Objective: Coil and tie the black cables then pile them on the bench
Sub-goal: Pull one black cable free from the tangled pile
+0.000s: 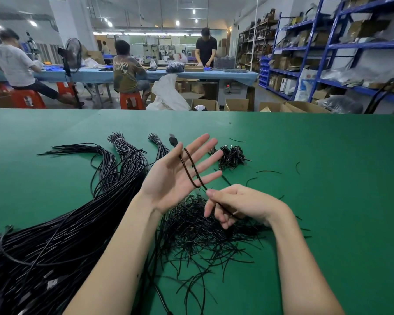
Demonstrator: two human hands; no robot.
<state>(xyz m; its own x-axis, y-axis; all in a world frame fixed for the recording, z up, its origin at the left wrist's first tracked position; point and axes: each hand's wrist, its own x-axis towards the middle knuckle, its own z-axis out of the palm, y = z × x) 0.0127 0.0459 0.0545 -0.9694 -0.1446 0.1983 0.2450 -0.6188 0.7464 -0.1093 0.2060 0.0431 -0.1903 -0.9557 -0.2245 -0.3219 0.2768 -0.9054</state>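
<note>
Leftmost, bundled black cables (62,242) lie on the green bench (328,167). Right of them, the left hand (175,176) is spread flat, one cable (190,169) looped around its fingers. Further right, the right hand (239,205) pinches that cable above loose ties (205,235).

Bench top: the flat green mat-covered bench (55,137) is one plain, even green.
Long cables: the thick bundle of long glossy cables (62,242) is black with pale sheen lines.
Bundle ties: the thin bands round the cable ends (118,140) are white.
Short ties: the loose heap of thin wire ties (198,233) is black.
Coiled pile: the small heap of tied cable coils (231,156) is black.
Stools: the plastic stools (132,100) behind are orange-red.
Shelving: the metal racks (314,51) are blue.
Far table: its cloth cover (228,76) is light blue.
</note>
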